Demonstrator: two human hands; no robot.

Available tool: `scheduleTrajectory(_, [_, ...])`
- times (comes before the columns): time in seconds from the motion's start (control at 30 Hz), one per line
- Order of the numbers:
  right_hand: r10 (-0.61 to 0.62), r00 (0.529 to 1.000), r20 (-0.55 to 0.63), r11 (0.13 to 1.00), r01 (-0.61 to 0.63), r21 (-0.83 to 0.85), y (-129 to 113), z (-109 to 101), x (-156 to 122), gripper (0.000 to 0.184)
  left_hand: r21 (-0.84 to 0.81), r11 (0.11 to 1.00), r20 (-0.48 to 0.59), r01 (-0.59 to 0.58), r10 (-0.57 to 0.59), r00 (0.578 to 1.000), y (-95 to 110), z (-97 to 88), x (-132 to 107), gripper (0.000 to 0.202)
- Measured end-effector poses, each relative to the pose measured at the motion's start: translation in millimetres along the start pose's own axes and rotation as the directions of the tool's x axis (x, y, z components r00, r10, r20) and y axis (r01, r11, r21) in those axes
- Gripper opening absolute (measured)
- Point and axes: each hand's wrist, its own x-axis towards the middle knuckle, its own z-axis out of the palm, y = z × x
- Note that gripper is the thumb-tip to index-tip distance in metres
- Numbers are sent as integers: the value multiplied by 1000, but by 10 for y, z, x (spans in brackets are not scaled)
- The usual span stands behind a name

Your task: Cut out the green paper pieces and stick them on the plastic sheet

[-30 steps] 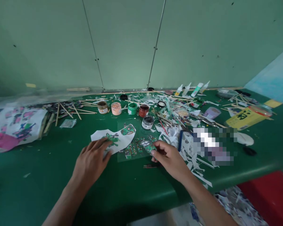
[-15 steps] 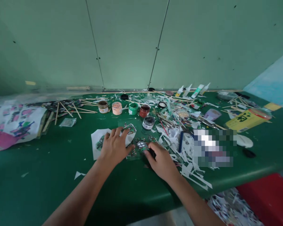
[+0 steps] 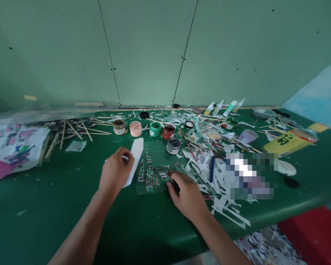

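Note:
My left hand (image 3: 115,172) is closed on a white paper sheet (image 3: 135,154), lifting it off the green table (image 3: 57,191) so its blank back faces me. Under it lies a clear plastic sheet (image 3: 150,176) with several small green printed cut-outs on it. My right hand (image 3: 187,195) rests on the table just right of that sheet, fingers curled and pinching at a small green cut-out (image 3: 164,176) on its right edge.
Small open paint pots (image 3: 155,129) stand in a row behind the sheet. A heap of white paper scraps (image 3: 223,206), scissors and tools lies to the right. Glue tubes (image 3: 230,106) and a yellow bottle (image 3: 289,140) lie further back right. Wooden sticks (image 3: 82,129) and a printed sheet (image 3: 13,147) lie left.
My left hand went from pressing flat on the white paper to gripping it and lifting it up and leftwards. My right hand stayed by the plastic sheet's right edge.

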Motion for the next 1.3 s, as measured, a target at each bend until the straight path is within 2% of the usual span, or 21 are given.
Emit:
scheduleTrajectory(0.1, [-25, 999, 43, 999, 23, 44, -16, -11, 2, 10, -74, 991, -61, 114, -118, 991, -152, -169, 17, 23])
scheduleTrajectory(0.2, [-56, 995, 86, 993, 46, 110, -32, -27, 8, 12, -120, 978, -69, 173, -182, 981, -195, -258, 15, 25])
scheduleTrajectory(0.87, [-23, 994, 104, 992, 10, 124, -39, -53, 0, 15, -95, 959, -3, 266, -268, 963, -236, -273, 20, 20])
scheduleTrajectory(0.93, [-20, 995, 100, 993, 9, 115, -36, -52, -5, 14, -73, 957, -58, 282, -286, 956, -249, -324, 41, 19])
scheduleTrajectory(1.0, [-18, 996, 91, 995, 9, 99, -30, -50, -6, 12, -52, 946, -160, 321, -326, 932, -279, -420, 53, 20])
scheduleTrajectory(1.1, [-17, 996, 83, 996, 10, 83, -23, -50, -5, 11, -44, 913, -321, 407, -398, 859, -351, -585, 3, 25])
scheduleTrajectory(1.13, [-23, 996, 82, 996, 15, 87, -22, -52, -6, 10, -57, 904, -399, 425, -410, 820, -376, -623, -40, 29])
scheduleTrajectory(1.2, [-55, 996, 66, 994, 48, 102, -31, -58, -17, 10, -73, 926, -573, 369, -342, 745, -418, -647, -156, 33])
scheduleTrajectory(1.23, [-84, 995, 46, 991, 78, 110, -41, -64, -25, 11, -41, 958, -624, 284, -247, 742, -433, -631, -224, 31])
scheduleTrajectory(1.27, [-118, 993, 22, 987, 115, 114, -56, -73, -34, 12, 19, 986, -629, 165, -117, 769, -444, -598, -291, 26])
scheduleTrajectory(1.3, [-157, 988, -1, 982, 156, 109, -75, -83, -43, 13, 80, 996, -587, 30, 23, 810, -454, -550, -353, 20])
